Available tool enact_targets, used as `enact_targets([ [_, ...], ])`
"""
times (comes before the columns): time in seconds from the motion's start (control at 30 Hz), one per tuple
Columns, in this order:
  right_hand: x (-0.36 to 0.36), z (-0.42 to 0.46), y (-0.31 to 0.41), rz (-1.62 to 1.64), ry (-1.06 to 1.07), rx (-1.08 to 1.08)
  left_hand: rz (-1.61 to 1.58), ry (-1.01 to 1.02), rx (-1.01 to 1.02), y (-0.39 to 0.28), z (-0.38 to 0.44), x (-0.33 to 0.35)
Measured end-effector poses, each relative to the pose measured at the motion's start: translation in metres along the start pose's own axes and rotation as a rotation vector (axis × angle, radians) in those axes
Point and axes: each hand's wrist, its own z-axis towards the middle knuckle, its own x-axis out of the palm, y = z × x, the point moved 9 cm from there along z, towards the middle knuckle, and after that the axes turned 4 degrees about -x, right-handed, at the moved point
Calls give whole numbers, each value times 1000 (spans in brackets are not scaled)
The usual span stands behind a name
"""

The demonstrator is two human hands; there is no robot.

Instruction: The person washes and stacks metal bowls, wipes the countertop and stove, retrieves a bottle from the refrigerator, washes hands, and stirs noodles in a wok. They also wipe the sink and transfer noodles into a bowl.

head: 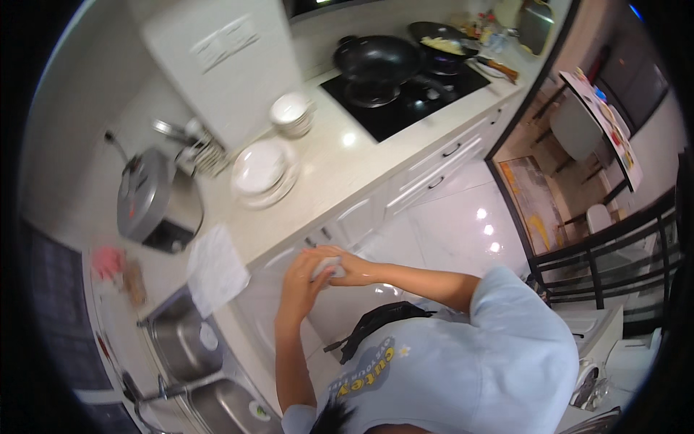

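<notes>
My left hand (301,276) and my right hand (351,267) meet in front of my body, over the floor beside the counter edge. Between them is a crumpled whitish-grey wad (329,267), paper or cloth; my fingers cover much of it. A white paper or cloth sheet (217,268) lies on the counter corner to the left, its edge overhanging the steel sink (184,342). Beyond it are a stack of white plates (260,171) and a stack of white bowls (293,114).
A silver rice cooker (160,200) stands near the wall by a cutlery holder (206,154). On the black cooktop (374,122) sit a dark wok (374,59) and a pan holding pale food (442,46). White cabinets (358,214) run below. A doorway opens right, towards a table (602,119).
</notes>
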Motion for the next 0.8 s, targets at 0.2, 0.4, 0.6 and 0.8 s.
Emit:
enact_targets([
  [0.2,-233,-160,-21,268,-364,416,-94,303,313,-154,135,176],
  [0.4,-372,-307,34,172,-978,306,-144,572,524,-261,200,312],
  [0.6,-446,-385,38,-292,-1169,528,-213,798,629,-319,233,422],
  [0.8,-534,-430,4,-168,-1341,407,-346,765,621,-330,307,503],
])
